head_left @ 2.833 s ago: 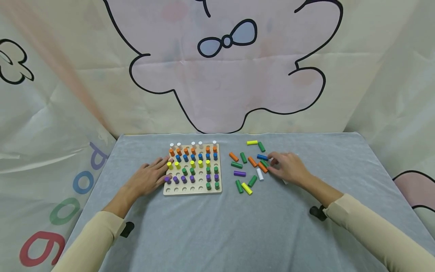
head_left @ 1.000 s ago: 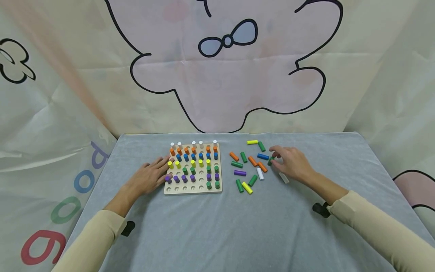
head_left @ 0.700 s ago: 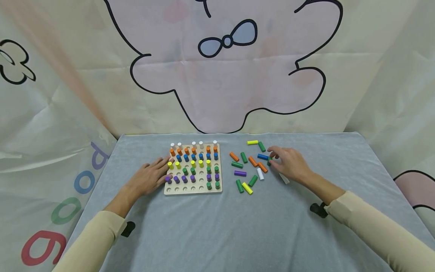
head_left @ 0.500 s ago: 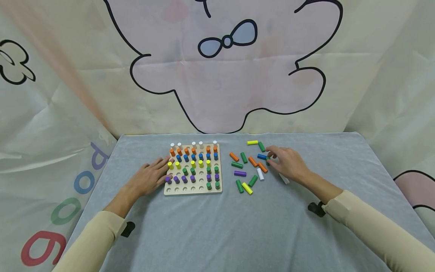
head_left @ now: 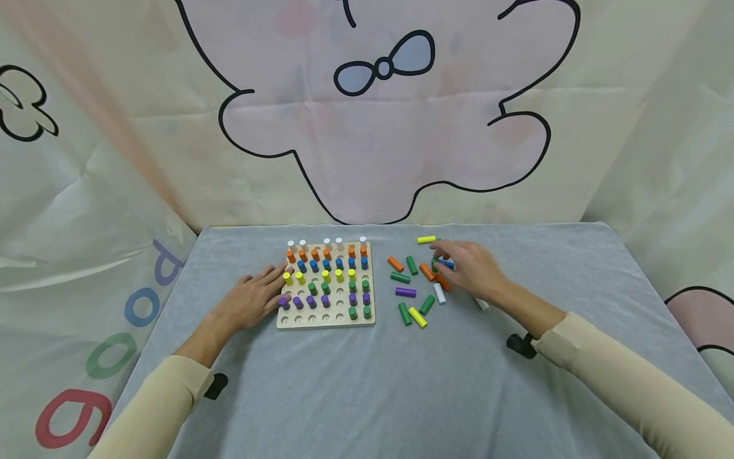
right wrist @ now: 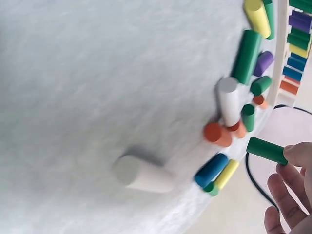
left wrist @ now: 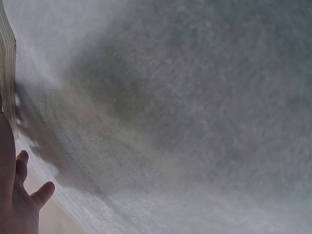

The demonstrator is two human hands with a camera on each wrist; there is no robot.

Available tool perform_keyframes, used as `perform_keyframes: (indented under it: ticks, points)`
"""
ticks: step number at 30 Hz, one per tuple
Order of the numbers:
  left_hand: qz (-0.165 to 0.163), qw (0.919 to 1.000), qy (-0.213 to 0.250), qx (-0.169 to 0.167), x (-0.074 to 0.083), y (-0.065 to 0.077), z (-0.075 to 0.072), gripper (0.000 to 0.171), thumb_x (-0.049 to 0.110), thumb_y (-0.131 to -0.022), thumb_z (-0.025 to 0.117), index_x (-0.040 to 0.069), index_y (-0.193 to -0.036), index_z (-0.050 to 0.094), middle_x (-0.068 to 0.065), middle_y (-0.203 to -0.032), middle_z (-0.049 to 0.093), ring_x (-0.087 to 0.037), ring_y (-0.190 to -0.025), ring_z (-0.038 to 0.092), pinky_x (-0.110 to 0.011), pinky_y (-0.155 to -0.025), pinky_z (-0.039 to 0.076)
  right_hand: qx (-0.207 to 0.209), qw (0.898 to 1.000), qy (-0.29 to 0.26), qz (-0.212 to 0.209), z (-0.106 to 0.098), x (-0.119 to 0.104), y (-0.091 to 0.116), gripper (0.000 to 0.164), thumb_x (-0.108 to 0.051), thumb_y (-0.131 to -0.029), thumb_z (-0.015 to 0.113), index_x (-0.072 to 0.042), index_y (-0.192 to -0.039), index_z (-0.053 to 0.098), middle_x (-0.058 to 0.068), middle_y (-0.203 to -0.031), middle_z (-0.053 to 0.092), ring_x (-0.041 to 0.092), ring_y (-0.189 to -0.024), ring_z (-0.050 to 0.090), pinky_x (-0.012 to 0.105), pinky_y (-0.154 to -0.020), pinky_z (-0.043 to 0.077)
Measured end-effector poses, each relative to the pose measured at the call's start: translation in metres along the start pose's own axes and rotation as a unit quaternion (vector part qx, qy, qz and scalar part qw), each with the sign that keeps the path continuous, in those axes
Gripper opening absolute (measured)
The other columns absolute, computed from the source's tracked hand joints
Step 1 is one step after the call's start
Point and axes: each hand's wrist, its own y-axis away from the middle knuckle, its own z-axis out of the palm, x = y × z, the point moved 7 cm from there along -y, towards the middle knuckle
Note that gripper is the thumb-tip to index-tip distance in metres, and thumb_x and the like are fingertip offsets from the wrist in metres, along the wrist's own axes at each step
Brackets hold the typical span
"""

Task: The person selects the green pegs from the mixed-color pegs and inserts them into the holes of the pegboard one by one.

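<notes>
My right hand (head_left: 471, 271) is raised above the loose pegs, pinching a green peg (right wrist: 265, 150) between thumb and fingertip, as the right wrist view shows clearly. Beneath that hand lie a blue peg (right wrist: 211, 169) and an orange peg (head_left: 443, 282). A wooden pegboard (head_left: 324, 326) stands left of the loose pegs, with rows of white, orange, blue, yellow, green and purple pegs upright in it and some bare holes. My left hand (head_left: 252, 298) rests at the board's left edge with fingers extended. Only part of it and the board's side appear in the left wrist view.
Several loose pegs lie scattered right of the board, among them a purple peg (head_left: 405, 292), a yellow peg (head_left: 417, 317) and a white peg (head_left: 439, 293). Another white peg (right wrist: 144, 174) lies apart, nearer the right wrist. A grey cloth (head_left: 367, 389) covers the table.
My right hand has picked the green peg out from beside the blue and orange pegs, and has moved left with it over the last half second. The left hand stays put.
</notes>
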Motion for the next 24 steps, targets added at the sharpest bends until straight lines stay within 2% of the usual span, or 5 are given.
perform_keyframes:
  ticks: [10, 18, 24]
  points:
    - [-0.003, 1.0000, 0.001, -0.009, -0.001, 0.001, 0.001, 0.064, 0.048, -0.105, 0.041, 0.008, -0.154, 0.036, -0.014, -0.163, 0.022, -0.041, -0.147, 0.025, -0.066, -0.108, 0.030, 0.014, 0.998, -0.033, -0.048, 0.001, -0.039, -0.018, 0.033, -0.006, -0.085, 0.078, -0.005, -0.116, 0.067, 0.004, -0.094, 0.075, 0.021, -0.084, 0.070, 0.040, -0.072, 0.054]
    - [-0.002, 1.0000, -0.001, -0.007, -0.001, 0.000, 0.001, 0.064, 0.048, -0.106, 0.040, 0.007, -0.154, 0.036, -0.014, -0.163, 0.022, -0.041, -0.147, 0.025, -0.067, -0.107, 0.030, 0.003, 0.995, -0.069, -0.074, 0.007, -0.080, -0.025, 0.032, -0.008, -0.085, 0.079, -0.006, -0.115, 0.068, 0.003, -0.099, 0.074, 0.019, -0.089, 0.069, 0.032, -0.077, 0.056]
    - [0.001, 1.0000, -0.002, -0.006, 0.000, 0.000, 0.000, 0.063, 0.047, -0.106, 0.040, 0.007, -0.154, 0.037, -0.014, -0.163, 0.023, -0.041, -0.146, 0.026, -0.067, -0.107, 0.031, -0.004, 0.993, -0.085, -0.087, 0.011, -0.101, -0.029, 0.033, -0.009, -0.086, 0.078, -0.009, -0.117, 0.068, 0.000, -0.101, 0.074, 0.015, -0.090, 0.068, 0.032, -0.083, 0.055]
